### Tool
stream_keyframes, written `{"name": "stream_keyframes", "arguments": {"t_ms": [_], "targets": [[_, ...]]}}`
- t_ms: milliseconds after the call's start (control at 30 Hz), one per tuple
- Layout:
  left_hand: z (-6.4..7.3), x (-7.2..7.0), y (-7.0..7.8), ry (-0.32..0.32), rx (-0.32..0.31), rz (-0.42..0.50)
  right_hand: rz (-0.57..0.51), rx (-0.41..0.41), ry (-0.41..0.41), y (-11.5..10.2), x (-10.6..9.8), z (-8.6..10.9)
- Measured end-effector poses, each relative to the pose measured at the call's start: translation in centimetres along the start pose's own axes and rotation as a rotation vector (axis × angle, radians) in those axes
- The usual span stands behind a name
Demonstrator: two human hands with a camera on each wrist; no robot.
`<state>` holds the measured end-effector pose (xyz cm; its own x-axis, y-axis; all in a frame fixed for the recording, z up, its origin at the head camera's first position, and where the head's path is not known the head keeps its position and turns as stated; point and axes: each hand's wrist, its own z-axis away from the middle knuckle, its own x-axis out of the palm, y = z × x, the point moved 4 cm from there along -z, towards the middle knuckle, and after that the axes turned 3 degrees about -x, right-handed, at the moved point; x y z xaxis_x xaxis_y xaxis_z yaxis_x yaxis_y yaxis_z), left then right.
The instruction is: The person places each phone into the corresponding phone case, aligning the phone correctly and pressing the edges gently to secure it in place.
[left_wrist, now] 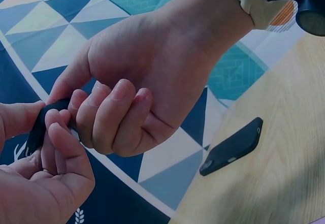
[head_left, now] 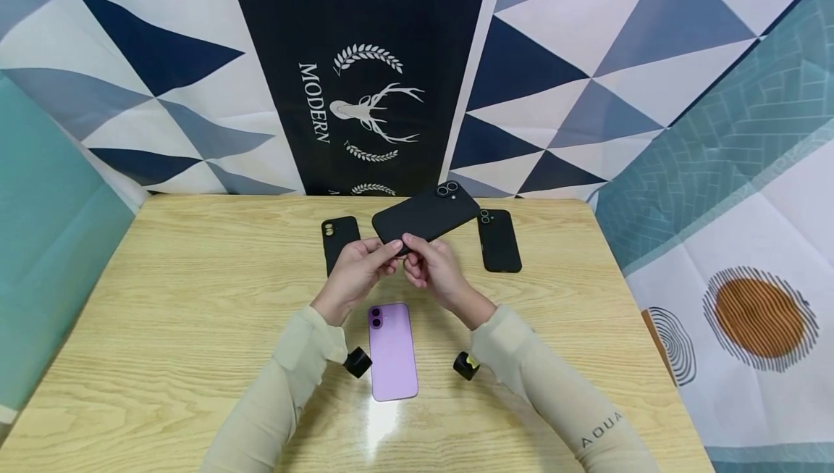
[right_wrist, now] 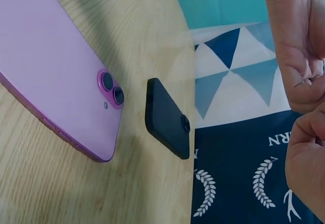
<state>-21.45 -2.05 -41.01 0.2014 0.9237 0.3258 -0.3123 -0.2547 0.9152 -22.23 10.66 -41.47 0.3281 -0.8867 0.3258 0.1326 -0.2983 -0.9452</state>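
Note:
Both hands are close together over the far part of the table, holding a black phone case (head_left: 423, 216) by its near corner. Its back, with two camera rings, faces up, and it slants upward to the right. My left hand (head_left: 355, 269) pinches the corner between thumb and curled fingers. My right hand (head_left: 444, 271) pinches it right beside, thumb on top. In the left wrist view the fingers hide most of the case's edge (left_wrist: 38, 127). A purple phone (head_left: 394, 353) lies back up on the table between the forearms.
One black phone case (head_left: 339, 237) lies behind my left hand, partly covered by it. Another black case (head_left: 499, 243) lies to the right of the held one. The wooden table (head_left: 195, 299) ends at a patterned cloth wall (head_left: 371, 96).

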Motion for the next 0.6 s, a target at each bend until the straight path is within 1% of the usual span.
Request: {"name": "stream_keyframes", "arguments": {"t_ms": [167, 367, 467, 600], "targets": [[0.09, 0.18, -0.01, -0.005, 0.019, 0.012, -0.016, -0.009, -0.014, -0.17, -0.02, 0.05], [0.19, 0.3, -0.16, -0.03, 0.035, 0.03, -0.029, -0.02, -0.044, -0.45, -0.09, 0.16], [0.14, 0.43, -0.24, -0.053, 0.037, 0.04, -0.043, -0.027, -0.054, -0.61, -0.15, 0.15], [0.06, 0.75, -0.25, -0.071, 0.024, 0.053, -0.065, -0.045, -0.051, -0.83, -0.32, 0.1]]}}
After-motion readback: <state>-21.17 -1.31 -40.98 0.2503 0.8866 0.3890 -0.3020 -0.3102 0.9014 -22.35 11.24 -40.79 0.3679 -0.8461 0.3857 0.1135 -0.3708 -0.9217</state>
